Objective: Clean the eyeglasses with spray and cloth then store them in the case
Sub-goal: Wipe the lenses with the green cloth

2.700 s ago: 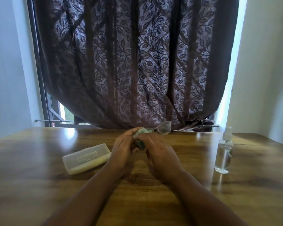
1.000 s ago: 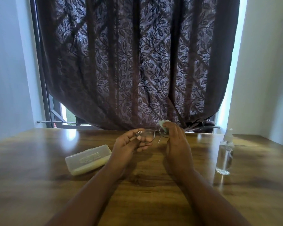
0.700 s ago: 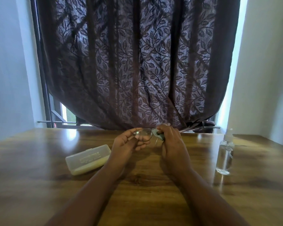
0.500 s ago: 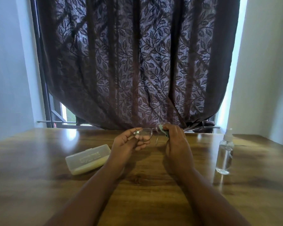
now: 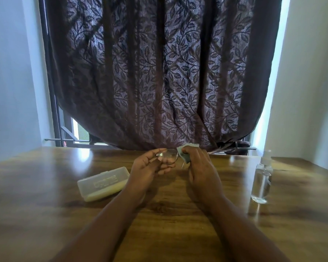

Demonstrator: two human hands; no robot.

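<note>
- my left hand pinches the eyeglasses by one lens, up above the table
- right hand grips the cloth on the other lens
- case sits closed to the left, spray bottle on the right

A dark leaf-patterned curtain hangs behind the wooden table, over what seems a window.

Case left, spray bottle right; bare table between

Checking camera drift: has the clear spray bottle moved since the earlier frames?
No. The clear spray bottle stands at the same spot on the wooden table, right of the translucent plastic case.
</note>
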